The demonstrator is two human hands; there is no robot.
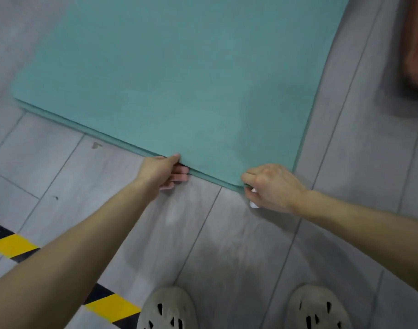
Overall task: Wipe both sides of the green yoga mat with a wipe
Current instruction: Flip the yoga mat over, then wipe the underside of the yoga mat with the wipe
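On the grey plank floor ahead of us lies the green yoga mat, flat and running away toward the top of the view, its long right edge following the line of the planks. Along its near edge we see two layers, one lying on the other, with the upper one slightly raised where we hold it.

Our left hand grips that near edge a little way in from the corner. The thumb presses on top and the fingers are curled underneath the upper layer. We cannot tell whether they reach between the two layers or under both.

Our right hand is at the mat's near right corner, knuckles up, its fingertips pinching the corner. A white wipe is tucked into this same hand, and a small crumpled part of it shows below the fingers.

Both forearms are bare and reach in from the bottom corners of the view. Below them our two feet stand in pale grey perforated clogs, well apart from the mat. A strip of yellow and black hazard tape crosses the floor at lower left. Something blurred and reddish-brown sits at the upper right edge, beside the mat but clear of it.
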